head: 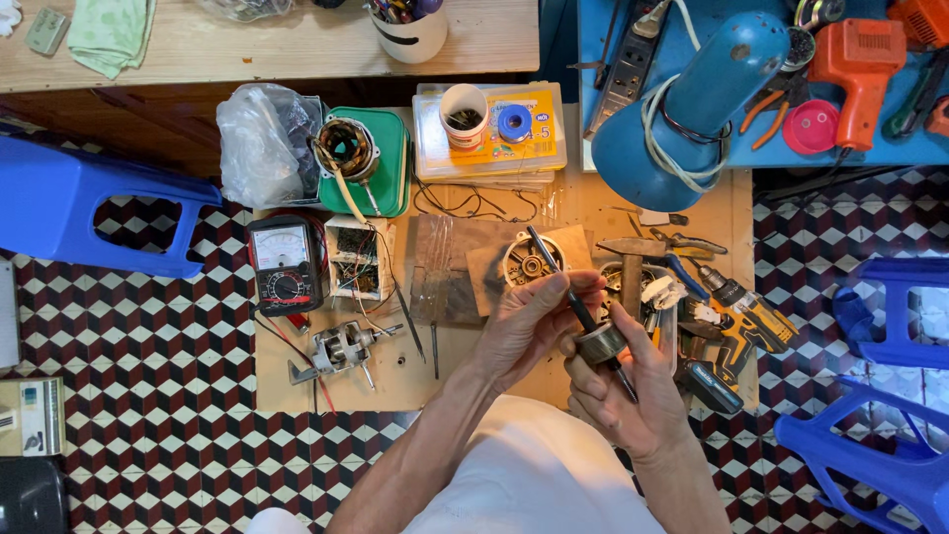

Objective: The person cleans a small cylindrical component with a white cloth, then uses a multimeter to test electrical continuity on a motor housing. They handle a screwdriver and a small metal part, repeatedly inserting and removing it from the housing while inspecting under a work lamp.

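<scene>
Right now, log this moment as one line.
left hand: grips rod | right hand: holds metal ring on rod | behind: round motor cover on board | left: meter

Repair workshop, multimeter, cordless drill, motor parts

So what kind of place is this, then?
Most likely a small electrical repair bench. The hands hold a motor rotor, and on the low wooden table lie an analog multimeter, a wound stator and a cordless drill.
</scene>
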